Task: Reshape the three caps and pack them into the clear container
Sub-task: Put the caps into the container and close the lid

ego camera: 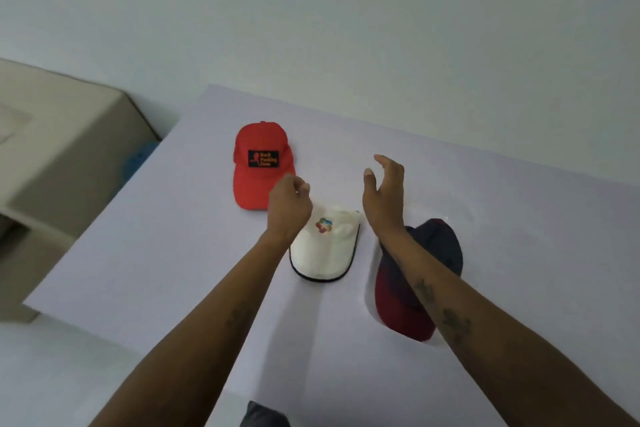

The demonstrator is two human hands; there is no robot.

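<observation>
Three caps lie on a pale lavender table [173, 253]. The red cap [258, 146] with a black patch is farthest, at the left. In the middle sits the white cap [329, 253] with a dark-edged brim and a coloured logo. The navy cap with a maroon brim [398, 302] lies at the right, inside the faint outline of a clear container [465, 215]. My left hand [289, 206] hovers with curled fingers between the red brim and the white crown, holding nothing. Raised above the table beyond the navy cap, my right hand [384, 194] has its fingers spread, and its forearm crosses that cap.
A beige box-like unit [69, 149] stands off the table's left edge, with something blue [136, 159] between it and the table. A plain white wall runs behind the table. Dark fabric [263, 416] shows at the bottom edge.
</observation>
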